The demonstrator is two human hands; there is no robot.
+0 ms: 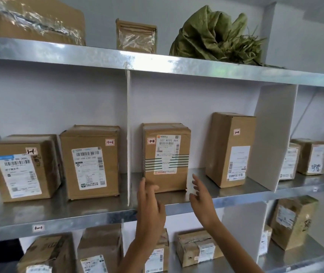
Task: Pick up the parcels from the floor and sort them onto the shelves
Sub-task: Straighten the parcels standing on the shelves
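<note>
Shiny metal shelves (98,211) fill the white wall. I see a box (166,157) standing on the middle shelf, marked 1-2. My left hand (150,205) and right hand (201,198) are open, empty, just below its bottom corners.

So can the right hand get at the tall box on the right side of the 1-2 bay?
Probably yes. The right hand is open at the shelf edge, and bare shelf lies between it and the tall box. The labelled box stands apart to the left.
</note>
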